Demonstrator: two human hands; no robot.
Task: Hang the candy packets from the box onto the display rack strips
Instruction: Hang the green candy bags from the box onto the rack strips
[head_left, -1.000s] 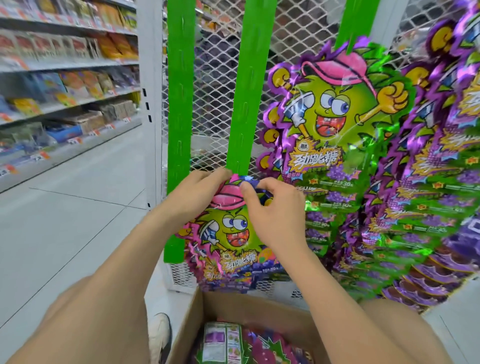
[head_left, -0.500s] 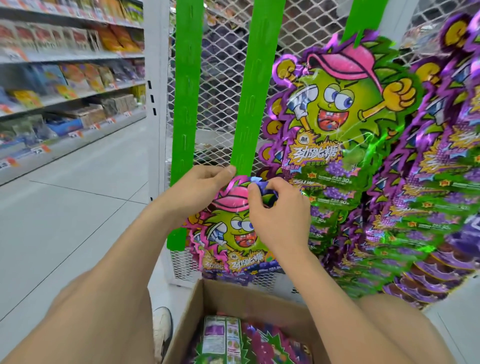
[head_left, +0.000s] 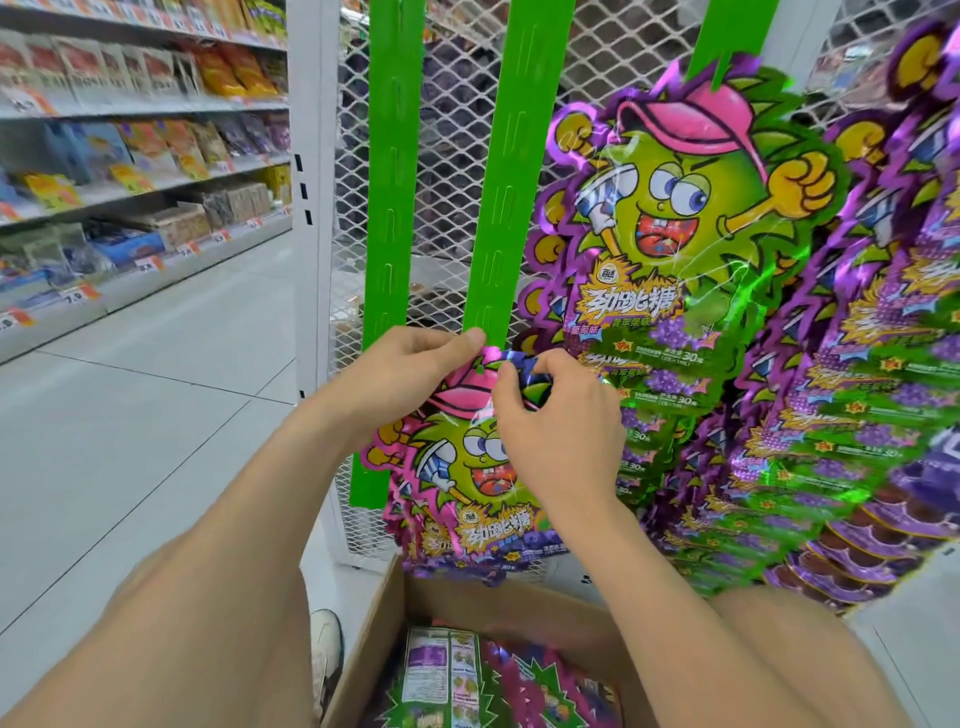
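A shiny green and purple candy packet (head_left: 467, 493) with a cartoon face hangs low against the middle green strip (head_left: 506, 171). My left hand (head_left: 400, 374) pinches its top left corner. My right hand (head_left: 556, 426) grips the top right, covering part of the pink cap. More packets sit below it. The left green strip (head_left: 392, 218) is bare. The right strip (head_left: 727, 36) carries a full column of candy packets (head_left: 680, 234). A cardboard box (head_left: 384, 629) at the bottom holds more packets (head_left: 498, 680).
A white wire-mesh rack (head_left: 452, 119) backs the strips, with a white post (head_left: 309, 208) on its left. Further purple packets (head_left: 872, 395) hang at the far right. Store shelves (head_left: 130, 171) line the aisle on the left. A white shoe (head_left: 327, 649) rests by the box.
Both hands stay on the packet's top at the middle strip. The view has shifted slightly down and closer; my fingers have worked a little along the packet's top edge.
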